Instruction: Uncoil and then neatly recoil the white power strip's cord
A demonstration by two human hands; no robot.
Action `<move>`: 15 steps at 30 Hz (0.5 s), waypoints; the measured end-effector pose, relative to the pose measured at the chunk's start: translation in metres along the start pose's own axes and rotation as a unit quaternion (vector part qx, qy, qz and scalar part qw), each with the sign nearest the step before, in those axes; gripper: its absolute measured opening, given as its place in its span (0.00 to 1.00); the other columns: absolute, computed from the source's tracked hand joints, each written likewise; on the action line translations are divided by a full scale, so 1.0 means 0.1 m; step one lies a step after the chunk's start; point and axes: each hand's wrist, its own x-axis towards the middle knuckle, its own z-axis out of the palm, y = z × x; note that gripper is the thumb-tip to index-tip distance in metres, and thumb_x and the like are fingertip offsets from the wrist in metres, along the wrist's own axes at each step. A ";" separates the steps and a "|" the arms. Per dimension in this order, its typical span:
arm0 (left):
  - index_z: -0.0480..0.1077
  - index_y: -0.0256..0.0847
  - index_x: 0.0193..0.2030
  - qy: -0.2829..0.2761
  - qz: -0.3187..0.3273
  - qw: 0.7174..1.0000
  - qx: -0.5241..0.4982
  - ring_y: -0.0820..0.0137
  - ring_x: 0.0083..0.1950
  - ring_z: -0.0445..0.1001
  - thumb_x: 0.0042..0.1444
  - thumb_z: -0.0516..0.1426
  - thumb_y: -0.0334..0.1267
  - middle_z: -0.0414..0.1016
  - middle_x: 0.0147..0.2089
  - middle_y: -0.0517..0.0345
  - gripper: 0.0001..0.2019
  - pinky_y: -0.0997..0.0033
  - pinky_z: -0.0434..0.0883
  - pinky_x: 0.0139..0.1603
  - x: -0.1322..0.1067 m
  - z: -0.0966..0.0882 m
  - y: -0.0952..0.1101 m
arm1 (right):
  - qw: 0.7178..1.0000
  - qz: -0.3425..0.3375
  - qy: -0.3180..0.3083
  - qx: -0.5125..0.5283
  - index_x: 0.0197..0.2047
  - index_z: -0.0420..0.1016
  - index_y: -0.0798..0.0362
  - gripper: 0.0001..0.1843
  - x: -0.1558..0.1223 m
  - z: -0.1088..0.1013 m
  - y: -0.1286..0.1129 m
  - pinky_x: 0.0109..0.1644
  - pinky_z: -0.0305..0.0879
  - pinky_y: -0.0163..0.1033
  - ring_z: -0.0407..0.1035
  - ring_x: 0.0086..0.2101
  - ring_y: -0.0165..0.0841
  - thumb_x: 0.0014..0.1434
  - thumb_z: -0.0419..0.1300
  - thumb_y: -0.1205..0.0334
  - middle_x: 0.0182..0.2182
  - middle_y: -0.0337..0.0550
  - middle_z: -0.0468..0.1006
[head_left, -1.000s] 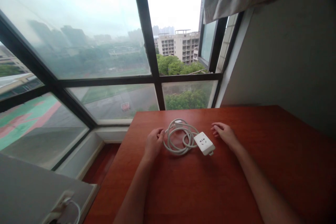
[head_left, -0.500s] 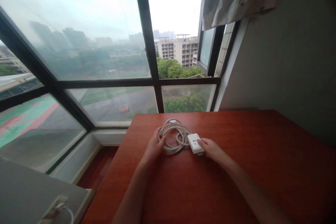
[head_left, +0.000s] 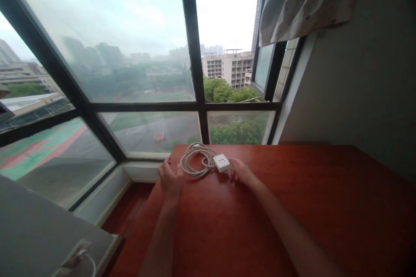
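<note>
A white power socket block (head_left: 221, 162) with its outlet face upward lies near the far edge of the brown table. Its pale grey cable (head_left: 195, 175) is looped into a loose coil just left of it. My left hand (head_left: 171, 178) rests at the coil's left side, thumb and fingers apart, holding nothing. Beside the block's right edge is my right hand (head_left: 242, 171), fingers loosely parted. Its fingertips are at or very near the block, but contact is hard to make out.
The brown table (head_left: 286, 207) runs up to a dark-framed window (head_left: 202, 127). A curtain (head_left: 305, 6) hangs at upper right beside a grey wall. A white plug with a cord (head_left: 85, 254) sits in a wall outlet at lower left.
The coil and socket block have shifted left and slightly toward the window. My left hand has come off the coil, and my right thumb has left the block's top.
</note>
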 end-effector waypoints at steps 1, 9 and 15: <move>0.62 0.37 0.56 -0.014 0.028 0.999 -0.015 0.65 0.40 0.69 0.55 0.53 0.38 0.64 0.49 0.46 0.21 0.60 0.69 0.48 -0.05 0.01 0.07 | 1.000 0.013 0.006 -0.011 0.51 0.69 0.56 0.22 -0.08 -0.07 0.03 0.27 0.67 0.34 0.69 0.24 0.28 0.64 0.50 0.48 0.30 0.40 0.75; 0.66 0.48 0.57 -0.359 0.276 0.890 -0.052 0.68 0.36 0.74 0.56 0.52 0.37 0.66 0.57 0.48 0.20 0.68 0.72 0.40 -0.84 -0.14 0.81 | 0.986 -0.039 0.158 -0.022 0.53 0.68 0.56 0.27 -0.65 -0.36 0.29 0.28 0.64 0.34 0.68 0.24 0.31 0.60 0.51 0.45 0.28 0.42 0.75; 0.65 0.68 0.56 -0.348 0.242 0.903 -0.075 0.61 0.42 0.75 0.54 0.56 0.45 0.74 0.48 0.54 0.22 0.65 0.76 0.33 -2.04 -0.85 0.40 | 0.986 -0.044 0.159 0.028 0.54 0.67 0.56 0.28 -0.62 -0.22 0.34 0.27 0.63 0.35 0.67 0.24 0.32 0.59 0.51 0.44 0.28 0.42 0.75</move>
